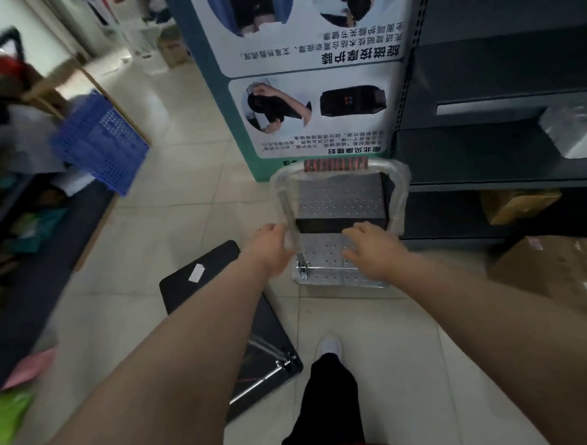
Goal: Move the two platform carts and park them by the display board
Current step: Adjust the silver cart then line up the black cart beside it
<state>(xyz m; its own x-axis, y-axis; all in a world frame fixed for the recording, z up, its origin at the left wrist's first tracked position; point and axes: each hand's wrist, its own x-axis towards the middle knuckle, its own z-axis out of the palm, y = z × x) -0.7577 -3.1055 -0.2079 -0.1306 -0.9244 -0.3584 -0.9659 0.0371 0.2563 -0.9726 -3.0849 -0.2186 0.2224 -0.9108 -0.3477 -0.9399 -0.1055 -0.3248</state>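
Both bare forearms reach forward, nearly straight. The left hand (pixel 272 244) curls its grip loosely, fingers bent. The right hand (pixel 370 249) is spread, palm down, fingers slightly bent and apart.

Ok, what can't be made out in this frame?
Head view only:
- Silver cart: wheels hidden under its deck.
- Left hand: at the handle rail; grip unclear.
- Right hand: contact with the cart unclear.
- Black cart: partly hidden by the left forearm.
- Display board: top cut off.
- Left shelves: blurred.
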